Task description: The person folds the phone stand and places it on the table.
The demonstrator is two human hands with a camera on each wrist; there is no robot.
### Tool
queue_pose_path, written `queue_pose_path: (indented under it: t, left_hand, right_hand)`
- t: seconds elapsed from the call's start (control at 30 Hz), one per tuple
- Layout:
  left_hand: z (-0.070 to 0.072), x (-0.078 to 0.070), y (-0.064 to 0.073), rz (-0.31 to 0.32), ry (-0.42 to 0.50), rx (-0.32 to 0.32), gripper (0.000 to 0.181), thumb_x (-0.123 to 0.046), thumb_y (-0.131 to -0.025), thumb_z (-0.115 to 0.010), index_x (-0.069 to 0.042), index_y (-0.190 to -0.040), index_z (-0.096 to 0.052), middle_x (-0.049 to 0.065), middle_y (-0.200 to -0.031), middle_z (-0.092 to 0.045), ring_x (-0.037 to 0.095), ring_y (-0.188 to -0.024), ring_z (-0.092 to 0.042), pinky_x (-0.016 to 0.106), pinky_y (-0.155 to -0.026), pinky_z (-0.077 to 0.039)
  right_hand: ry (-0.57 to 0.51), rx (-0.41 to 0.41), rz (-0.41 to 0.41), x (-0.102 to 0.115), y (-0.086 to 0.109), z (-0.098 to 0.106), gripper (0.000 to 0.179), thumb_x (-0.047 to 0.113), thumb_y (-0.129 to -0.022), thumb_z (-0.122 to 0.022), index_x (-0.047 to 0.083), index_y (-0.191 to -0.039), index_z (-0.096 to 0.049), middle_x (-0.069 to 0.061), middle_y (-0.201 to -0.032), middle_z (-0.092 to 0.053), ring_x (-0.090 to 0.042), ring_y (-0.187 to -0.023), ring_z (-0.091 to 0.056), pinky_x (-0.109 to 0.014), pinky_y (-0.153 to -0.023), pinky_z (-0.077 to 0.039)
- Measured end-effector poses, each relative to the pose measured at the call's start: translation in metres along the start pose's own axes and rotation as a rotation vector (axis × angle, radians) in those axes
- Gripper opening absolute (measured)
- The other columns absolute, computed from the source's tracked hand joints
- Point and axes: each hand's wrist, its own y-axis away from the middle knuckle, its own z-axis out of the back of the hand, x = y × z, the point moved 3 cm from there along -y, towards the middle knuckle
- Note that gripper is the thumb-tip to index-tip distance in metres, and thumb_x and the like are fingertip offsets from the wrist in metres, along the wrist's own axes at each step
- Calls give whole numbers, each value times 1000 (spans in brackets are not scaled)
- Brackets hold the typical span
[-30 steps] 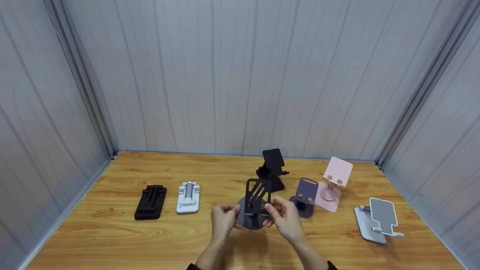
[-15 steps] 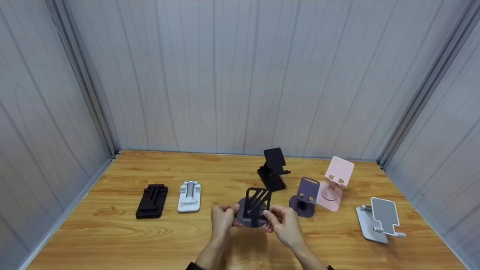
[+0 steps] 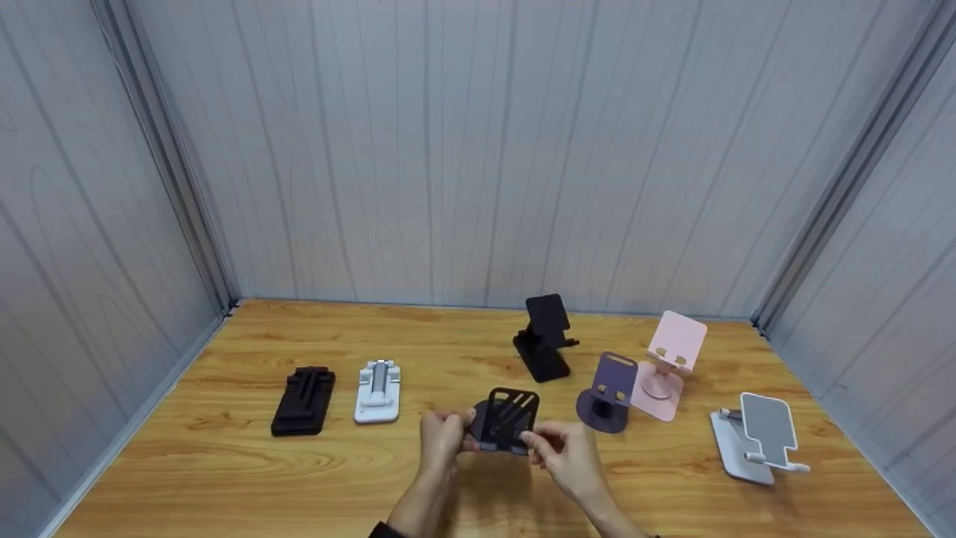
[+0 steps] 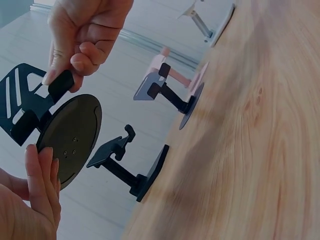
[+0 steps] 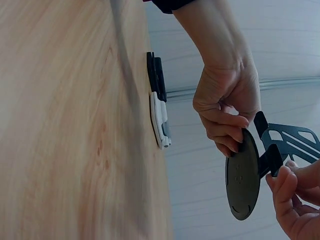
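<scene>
A black phone stand with a round base (image 3: pixel 480 427) and a slotted plate (image 4: pixel 40 106) is held between both hands, raised off the table. My left hand (image 3: pixel 442 441) pinches the rim of the base, thumb on top. My right hand (image 3: pixel 567 457) pinches the lower right corner of the plate, by one of its small lips. In the left wrist view the disc's underside shows, screws at its middle, and the plate leans away from it. From the right wrist view, the left hand (image 5: pixel 227 100) has its fingertips on the disc's edge.
Left of the hands lie a folded black stand (image 3: pixel 302 403) and a folded white one (image 3: pixel 378 396). Behind stands a black stand (image 3: pixel 548 321). To the right are a purple stand (image 3: pixel 615 377), a pink one (image 3: pixel 677 340) and a white-and-grey one (image 3: pixel 769 430).
The slotted plate has tilted down toward the person, its top edge now lower over the round base. My right hand has moved slightly down with it; my left hand stays nearly in place.
</scene>
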Motion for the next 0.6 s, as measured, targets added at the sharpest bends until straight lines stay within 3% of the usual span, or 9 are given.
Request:
queue_pose_path:
  t: [0.27,0.47,0.6]
  left_hand:
    - [0,1,0,5,-16,-3,23,8,-88,-57,6,-66,-60,2,-56,-52,7,-40,-48,15,-37,-46]
    - [-4,0,2,-5,-72,22,28,6,-91,-56,2,-63,-57,4,-66,-53,9,-46,-50,17,-42,-50]
    - [-6,-1,4,-24,-86,37,28,5,-91,-56,3,-63,-60,4,-68,-53,10,-50,-52,18,-43,-51]
  right_hand:
    - [-31,40,-134,0,-1,2,10,-3,-89,-70,-7,-79,-71,-13,-62,-64,-8,-53,-57,-16,-48,-49]
    - [36,32,-111,6,-6,10,7,2,-87,-74,-5,-87,-75,-11,-74,-70,-7,-61,-59,-17,-55,-51]
    - [1,31,-102,17,-11,16,15,3,-85,-76,-6,-97,-73,-14,-86,-72,-11,-74,-65,-22,-65,-56]
